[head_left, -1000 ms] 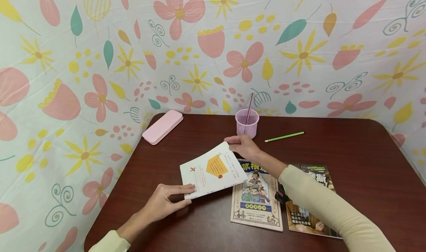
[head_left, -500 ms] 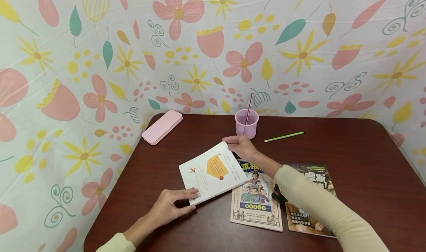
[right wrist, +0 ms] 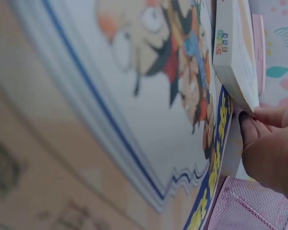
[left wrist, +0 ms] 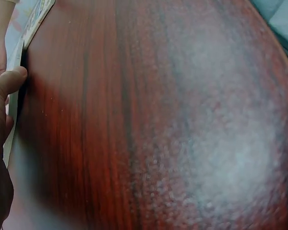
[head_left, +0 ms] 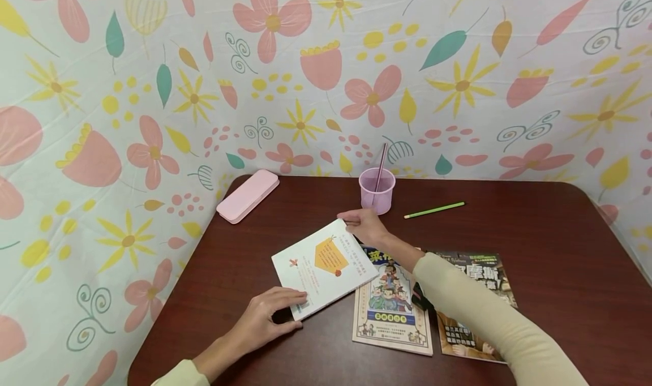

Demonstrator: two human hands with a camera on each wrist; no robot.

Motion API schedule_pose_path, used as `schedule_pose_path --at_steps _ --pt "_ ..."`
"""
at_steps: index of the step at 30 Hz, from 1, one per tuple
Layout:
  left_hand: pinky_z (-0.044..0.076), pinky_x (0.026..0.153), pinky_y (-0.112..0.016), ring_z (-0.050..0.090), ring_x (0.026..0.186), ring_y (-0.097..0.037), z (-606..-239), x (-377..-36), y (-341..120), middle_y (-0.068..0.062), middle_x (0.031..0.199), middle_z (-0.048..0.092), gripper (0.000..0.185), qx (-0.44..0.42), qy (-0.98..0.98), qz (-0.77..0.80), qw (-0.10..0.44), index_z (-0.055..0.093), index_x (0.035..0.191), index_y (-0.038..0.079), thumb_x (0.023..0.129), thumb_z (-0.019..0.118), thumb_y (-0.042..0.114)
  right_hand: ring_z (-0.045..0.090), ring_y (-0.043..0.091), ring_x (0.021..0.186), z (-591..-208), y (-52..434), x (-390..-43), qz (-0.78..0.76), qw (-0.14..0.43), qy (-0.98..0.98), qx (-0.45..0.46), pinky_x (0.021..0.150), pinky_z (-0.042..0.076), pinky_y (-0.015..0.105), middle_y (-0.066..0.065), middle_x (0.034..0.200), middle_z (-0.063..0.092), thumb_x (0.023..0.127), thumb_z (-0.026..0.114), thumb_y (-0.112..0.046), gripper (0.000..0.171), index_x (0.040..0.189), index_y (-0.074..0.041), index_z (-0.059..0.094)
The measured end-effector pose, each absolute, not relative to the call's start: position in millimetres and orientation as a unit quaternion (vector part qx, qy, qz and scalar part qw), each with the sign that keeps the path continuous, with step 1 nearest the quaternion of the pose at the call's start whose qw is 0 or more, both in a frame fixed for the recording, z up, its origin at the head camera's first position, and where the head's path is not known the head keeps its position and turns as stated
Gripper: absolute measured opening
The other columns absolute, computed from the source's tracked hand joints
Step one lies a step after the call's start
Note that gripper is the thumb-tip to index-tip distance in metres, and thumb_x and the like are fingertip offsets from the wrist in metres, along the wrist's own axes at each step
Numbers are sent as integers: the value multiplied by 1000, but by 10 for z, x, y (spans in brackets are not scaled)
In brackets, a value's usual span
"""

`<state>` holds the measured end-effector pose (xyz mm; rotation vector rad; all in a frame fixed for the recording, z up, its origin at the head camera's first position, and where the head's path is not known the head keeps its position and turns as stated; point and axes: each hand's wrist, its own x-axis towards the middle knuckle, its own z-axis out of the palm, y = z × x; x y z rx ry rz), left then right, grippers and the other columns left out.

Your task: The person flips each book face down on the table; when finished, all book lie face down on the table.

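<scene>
Fingers (head_left: 294, 296) of the left hand (head_left: 265, 318) are lying mostly straight on the near corner of the white book (head_left: 323, 266), thumb tucking under its edge w/ the palm resting on the counter (head_left: 535, 227); left wrist view is showing the thumb against the book's edge. Fingers (head_left: 351, 215) of the right hand (head_left: 364, 224) are curling round the book's far corner, pinching it; right wrist view is showing fingertips (right wrist: 269, 115) touching the book's lower edge, approx. where it is lifting off the cover below.

Book itself is sitting between both hands, tilted, its right part overlapping the cartoon-cover book (head_left: 392, 301) just right of the left fingers. Beyond that, under the right forearm, a dark-cover magazine (head_left: 476, 295) is lying flat. Just past the right fingers a pink mesh cup (head_left: 377, 189) is standing w/ a stick in it; a green pencil (head_left: 434, 209) is lying to its right, a pink case (head_left: 248, 195) well off to the left.

Judging progress: book is gripped and seemingly being squared or shifted, not yet lying clear of the others, not yet opened. Other two books are looking untouched.
</scene>
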<state>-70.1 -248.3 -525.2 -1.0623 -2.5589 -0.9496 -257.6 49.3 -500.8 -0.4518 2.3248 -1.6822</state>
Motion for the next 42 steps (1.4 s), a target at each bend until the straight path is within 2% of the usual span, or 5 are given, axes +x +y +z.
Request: schedule_pose_path --at_steps 7,12,24,34,42 --pt "53 102 -27 63 125 -13 -5303 -756 -2533 7 137 69 50 -373 -863 -332 77 75 133 17 87 92 25 59 38 136 -4972 507 -2556 -521 125 827 -171 106 54 44 23 146 62 99 64 13 43 142 8 63" --pt "54 102 -29 65 124 -11 -5242 -824 -2569 12 133 71 44 -360 -857 -367 26 76 132 18 90 89 22 53 37 142 -4937 526 -2523 -501 140 832 -194 108 51 45 22 154 55 98 67 12 51 148 7 57" --pt "60 87 -36 73 106 -23 -5005 -1081 -2679 1 122 78 37 -317 -850 -421 -11 77 127 11 92 86 11 48 40 145 -4773 697 -2319 -428 174 844 -273 109 50 44 27 161 44 96 75 5 69 156 11 42" --pt "55 97 -56 64 127 -31 -4783 -1423 -2803 -1 144 67 62 -265 -858 -437 -45 65 147 11 89 87 6 49 43 144 -4666 870 -1970 -404 180 854 -276 108 51 47 29 162 42 92 83 -2 79 157 12 39" --pt "47 113 -53 44 150 -29 -4843 -1635 -2885 -16 166 43 96 -268 -867 -414 -66 38 166 12 86 91 8 48 48 143 -4626 1031 -1748 -398 185 855 -276 105 53 52 29 162 42 91 85 -6 84 159 10 38"
